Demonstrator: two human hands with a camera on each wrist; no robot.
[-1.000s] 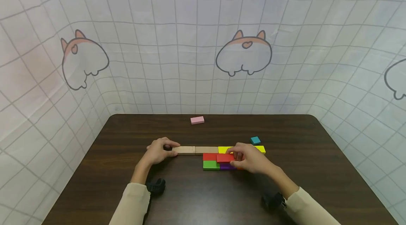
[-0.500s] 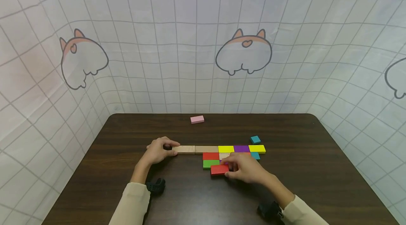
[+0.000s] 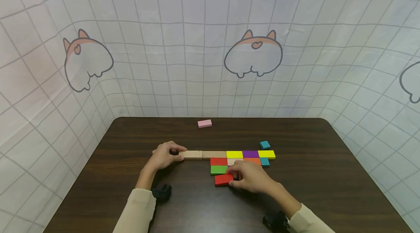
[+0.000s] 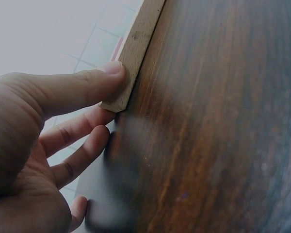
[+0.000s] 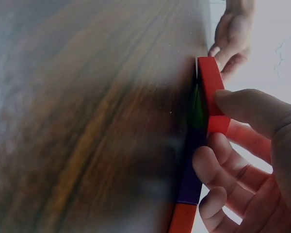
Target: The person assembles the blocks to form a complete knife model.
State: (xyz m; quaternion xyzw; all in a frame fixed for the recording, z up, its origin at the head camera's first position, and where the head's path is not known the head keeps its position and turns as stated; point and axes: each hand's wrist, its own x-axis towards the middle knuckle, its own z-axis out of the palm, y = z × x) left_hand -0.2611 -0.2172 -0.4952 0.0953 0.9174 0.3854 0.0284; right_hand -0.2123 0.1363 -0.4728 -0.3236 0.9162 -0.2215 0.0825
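My left hand (image 3: 164,157) pinches the left end of a plain wooden block (image 3: 191,155); in the left wrist view its thumb lies on the near side of that block (image 4: 138,43). Between right thumb and fingers, my right hand (image 3: 252,178) holds a red block (image 3: 223,179) by its right end, just in front of a green block (image 3: 218,170). The right wrist view shows the red block (image 5: 211,85) beside the green one, with purple (image 5: 191,170) and orange (image 5: 183,217) blocks in line. Fingers partly hide the front row in the head view.
Behind the front row lie another red block (image 3: 218,161), an orange block (image 3: 252,160) and a teal piece (image 3: 264,162). The back row has a second wooden block (image 3: 214,154), then yellow (image 3: 234,154), purple and yellow ones. Loose teal (image 3: 264,144) and pink (image 3: 205,123) blocks lie farther back.
My right hand has carried the red block from above the rows toward the front and slightly left, uncovering blocks behind. The left hand stays at the wooden block's end.
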